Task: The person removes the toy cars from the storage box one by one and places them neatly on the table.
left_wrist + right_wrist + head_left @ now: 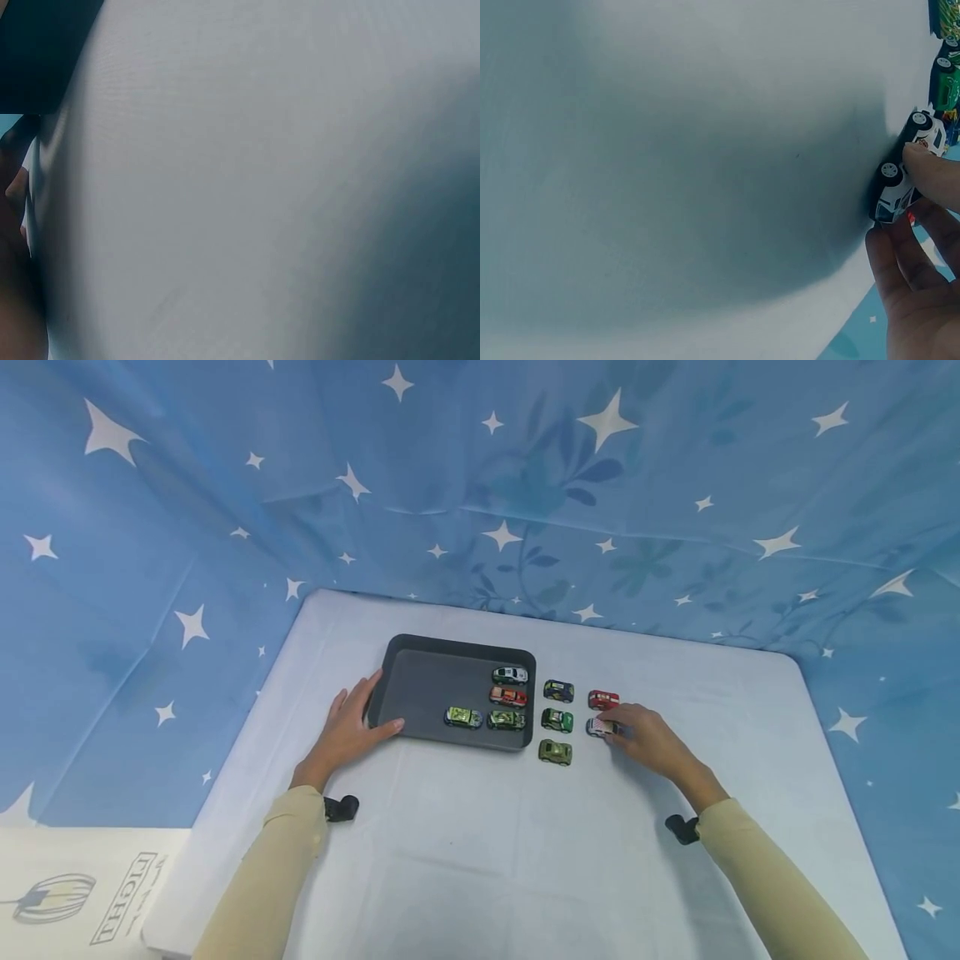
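Note:
In the head view my right hand (647, 739) pinches a white toy car (599, 727) standing on the table. The right wrist view shows the thumb on the side of this white car (906, 169), with fingers at its end and far side. A red toy car (603, 699) is right behind it, by the fingertips. My left hand (347, 737) rests at the near left corner of a dark grey tray (427, 693), thumb over the front rim and fingers spread along the left side. The left wrist view catches only part of that hand and the tray's dark wall (41, 56).
Inside the tray, toward its right side, are a white-and-green car (510, 676), an orange-red car (507, 697), a lime car (462, 717) and a green car (507, 720). Beside it on the white table stand dark blue (558, 691), green (557, 720) and olive cars (556, 752).

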Demonstrator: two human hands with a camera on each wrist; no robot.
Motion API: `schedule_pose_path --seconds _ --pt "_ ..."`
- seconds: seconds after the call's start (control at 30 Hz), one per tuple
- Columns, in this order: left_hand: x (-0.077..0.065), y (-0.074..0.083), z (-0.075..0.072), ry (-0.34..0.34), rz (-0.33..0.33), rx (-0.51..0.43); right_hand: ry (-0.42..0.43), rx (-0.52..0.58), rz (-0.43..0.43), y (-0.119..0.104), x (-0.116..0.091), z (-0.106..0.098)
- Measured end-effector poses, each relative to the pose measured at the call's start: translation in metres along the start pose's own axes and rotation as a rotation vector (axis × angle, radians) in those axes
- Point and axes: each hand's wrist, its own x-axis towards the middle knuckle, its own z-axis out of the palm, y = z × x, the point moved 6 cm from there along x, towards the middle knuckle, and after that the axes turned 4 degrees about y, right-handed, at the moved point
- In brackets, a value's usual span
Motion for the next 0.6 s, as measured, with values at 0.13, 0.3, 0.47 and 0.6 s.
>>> schedule_pose_path --seconds 0.13,0.3,0.47,0.6 --pt "0.001 -0.001 0.001 -0.001 -0.004 0.005 0.005 -0.013 -0.010 0.000 -0.001 0.000" --pt "0.001 0.000 0.001 -0.002 -0.007 0.019 0.033 -0.027 -0.031 0.000 -0.002 -0.001" --pt "0.000 0.001 0.001 -0.002 -0.014 0.021 0.094 -0.022 -0.043 -0.004 -0.004 -0.006" --pt "0.000 0.000 0.001 -0.004 -0.014 0.014 0.121 0.000 -0.009 -0.005 -0.004 -0.011"
